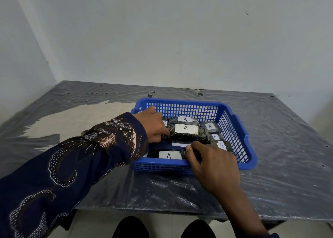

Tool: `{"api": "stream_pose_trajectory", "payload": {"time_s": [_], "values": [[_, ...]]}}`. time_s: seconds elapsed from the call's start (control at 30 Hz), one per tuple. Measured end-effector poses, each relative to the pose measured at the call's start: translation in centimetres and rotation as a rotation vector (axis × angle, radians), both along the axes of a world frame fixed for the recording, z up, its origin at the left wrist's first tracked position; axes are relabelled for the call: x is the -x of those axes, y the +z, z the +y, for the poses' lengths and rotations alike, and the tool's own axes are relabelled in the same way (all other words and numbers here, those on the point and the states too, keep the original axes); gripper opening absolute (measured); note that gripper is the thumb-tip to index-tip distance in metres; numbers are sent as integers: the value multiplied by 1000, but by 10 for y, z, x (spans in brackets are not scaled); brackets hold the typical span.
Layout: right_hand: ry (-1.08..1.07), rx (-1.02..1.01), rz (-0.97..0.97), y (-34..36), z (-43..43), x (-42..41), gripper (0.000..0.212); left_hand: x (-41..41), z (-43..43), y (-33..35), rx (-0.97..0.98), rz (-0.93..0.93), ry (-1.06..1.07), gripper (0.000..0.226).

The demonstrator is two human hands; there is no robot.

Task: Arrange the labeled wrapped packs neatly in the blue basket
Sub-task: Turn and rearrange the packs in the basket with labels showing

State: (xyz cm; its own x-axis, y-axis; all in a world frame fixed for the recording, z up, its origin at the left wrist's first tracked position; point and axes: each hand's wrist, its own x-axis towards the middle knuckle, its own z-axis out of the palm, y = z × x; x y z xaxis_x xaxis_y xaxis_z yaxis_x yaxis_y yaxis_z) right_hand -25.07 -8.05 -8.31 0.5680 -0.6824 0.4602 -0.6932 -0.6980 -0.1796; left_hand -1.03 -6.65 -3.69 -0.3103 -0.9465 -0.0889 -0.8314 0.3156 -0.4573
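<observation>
Both hands in blue basket (234, 127): left hand (153, 124) grips top pack (185, 129); right hand (214, 163) pinches front pack (169, 155).

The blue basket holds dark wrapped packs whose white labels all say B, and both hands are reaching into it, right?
Not quite. In the head view, every readable label reads A, not B, as on the middle pack. The rest holds: the blue basket holds dark wrapped packs, and the left hand and right hand reach in.

1 blue basket (234, 124), 8 wrapped packs visible inside, 7 showing an "A" label and 1 mostly hidden, others may be covered, 2 hands, left hand (153, 124), right hand (214, 165), 1 worktop (288, 147)
</observation>
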Motion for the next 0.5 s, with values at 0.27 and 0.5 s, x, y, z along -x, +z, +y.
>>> {"api": "stream_pose_trajectory", "payload": {"time_s": [0.27,0.5], "values": [[4,2,-6,0,0,0,43,-1,0,-5,-65,66,93,44],[1,9,-3,0,0,0,43,1,5,0,-2,84,125,37]]}}
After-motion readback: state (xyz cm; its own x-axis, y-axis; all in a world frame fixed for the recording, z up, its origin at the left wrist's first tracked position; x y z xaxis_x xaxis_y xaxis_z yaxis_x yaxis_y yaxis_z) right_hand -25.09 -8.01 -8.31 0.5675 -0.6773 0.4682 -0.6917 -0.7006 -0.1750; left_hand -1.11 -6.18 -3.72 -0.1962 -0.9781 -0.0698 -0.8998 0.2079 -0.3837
